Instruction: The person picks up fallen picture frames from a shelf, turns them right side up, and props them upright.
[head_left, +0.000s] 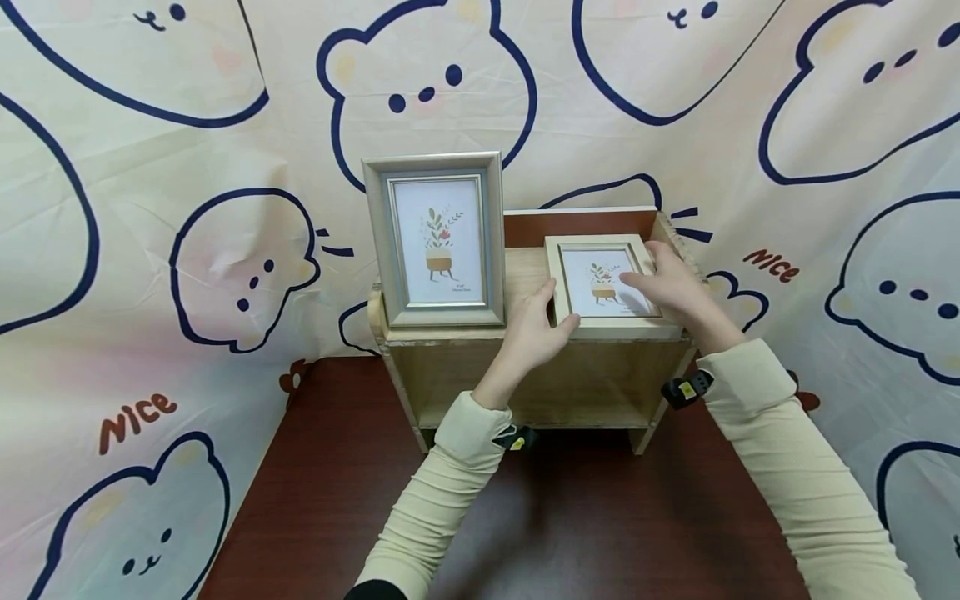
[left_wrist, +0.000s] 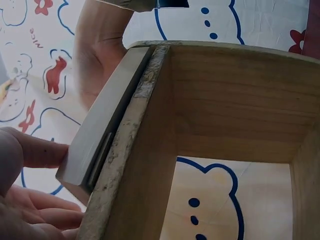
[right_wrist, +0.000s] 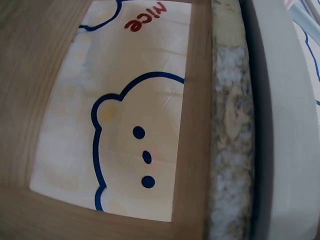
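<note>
Both hands are clamping on the small picture frame (head_left: 557, 260): left hand (head_left: 528, 333) is pinching its corner at 7 o'clock, right hand (head_left: 670, 283) is holding its 3 o'clock edge, thumb lying over the front. Frame is lying nearly flat on top of the wooden shelf (head_left: 592, 417), toward 1 o'clock. Writing: red "Nice" (head_left: 138, 421) is showing on the cloth (head_left: 225, 150) at 8 o'clock and again at 3 o'clock, head view. Large picture frame (head_left: 492, 242) is standing upright at the shelf's 10 o'clock end, holding a potted-plant print (head_left: 438, 242); lettering is running beneath the plant, too small for reading. Small frame is holding a similar print. Shelf's compartment is opening toward 6 o'clock, cloth showing through behind in both wrist views. Shelf is standing on the dark bench (head_left: 300, 500).
</note>
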